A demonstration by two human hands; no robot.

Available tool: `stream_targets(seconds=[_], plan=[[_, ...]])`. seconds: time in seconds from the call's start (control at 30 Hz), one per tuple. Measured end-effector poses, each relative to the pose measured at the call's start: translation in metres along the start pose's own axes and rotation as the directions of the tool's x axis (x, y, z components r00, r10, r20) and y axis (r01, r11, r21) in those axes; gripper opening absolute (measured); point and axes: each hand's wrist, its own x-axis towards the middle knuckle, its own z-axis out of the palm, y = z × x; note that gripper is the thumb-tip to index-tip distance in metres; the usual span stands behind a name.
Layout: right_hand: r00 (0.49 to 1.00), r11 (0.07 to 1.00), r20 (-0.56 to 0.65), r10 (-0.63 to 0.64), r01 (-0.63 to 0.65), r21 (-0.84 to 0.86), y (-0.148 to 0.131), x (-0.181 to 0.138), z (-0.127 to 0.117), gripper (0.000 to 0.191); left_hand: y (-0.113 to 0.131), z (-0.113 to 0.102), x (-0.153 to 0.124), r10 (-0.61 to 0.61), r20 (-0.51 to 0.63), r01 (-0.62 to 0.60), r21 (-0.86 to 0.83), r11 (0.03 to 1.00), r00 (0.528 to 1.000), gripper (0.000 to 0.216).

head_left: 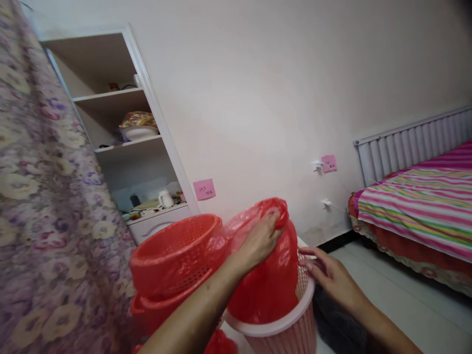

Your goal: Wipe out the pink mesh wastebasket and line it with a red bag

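Observation:
My left hand (260, 242) grips the bunched top of a red plastic bag (269, 285) that stands inside a pale pink mesh basket (291, 329). The bag bulges above the basket's rim. My right hand (328, 273) rests with fingers spread on the far right rim of that basket, touching the bag's side. To the left, a red mesh basket (173, 250) is stacked tilted on top of another red basket (155, 309).
A flowered purple curtain (47, 196) hangs along the left. A white shelf unit (125, 137) holds a bowl, a jug and small items. A bed (420, 206) with a striped cover stands at right. Pink notes (204, 189) stick on the wall.

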Motion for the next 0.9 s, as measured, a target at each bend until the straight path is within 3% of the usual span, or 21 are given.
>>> stream_targets(seconds=[0.1,0.2,0.37,0.47,0.6,0.73,0.8,0.9], plan=[[0.997,0.999,-0.082,0.013,-0.016,-0.032,-0.001,0.003,-0.011,0.037,-0.01,0.022,-0.023,-0.061,0.136,0.06,0.018,0.998,0.989,0.032],[0.997,0.998,-0.046,0.055,-0.057,-0.039,-0.015,0.009,-0.014,0.047,-0.01,0.044,-0.043,-0.115,0.246,0.12,-0.008,0.993,0.962,0.037],[1.0,0.902,-0.011,0.016,-0.019,-0.431,-0.034,0.029,-0.011,0.053,0.005,0.069,-0.066,-0.186,0.321,0.181,0.043,0.982,0.929,0.052],[0.999,0.872,-0.051,-0.007,-0.019,-0.49,-0.03,0.043,-0.009,0.044,0.014,0.072,-0.073,-0.146,0.365,0.098,0.146,0.984,0.92,0.055],[0.995,0.949,-0.088,-0.043,0.013,-0.315,-0.018,0.057,-0.013,0.022,0.015,0.063,-0.084,-0.145,0.445,0.043,0.232,0.972,0.884,0.063],[0.977,0.998,-0.207,0.048,-0.036,0.06,-0.004,0.056,-0.028,0.032,-0.004,0.041,-0.107,-0.258,0.34,0.19,0.22,0.957,0.904,0.076],[0.967,0.959,-0.219,0.129,-0.066,0.274,0.007,0.051,-0.034,0.035,-0.018,0.028,-0.119,-0.261,0.267,0.225,0.158,0.961,0.928,0.057],[0.971,0.849,-0.14,0.196,-0.096,0.519,0.023,0.041,-0.035,0.033,-0.04,0.011,-0.135,-0.24,0.209,0.221,0.108,0.969,0.948,0.032]])
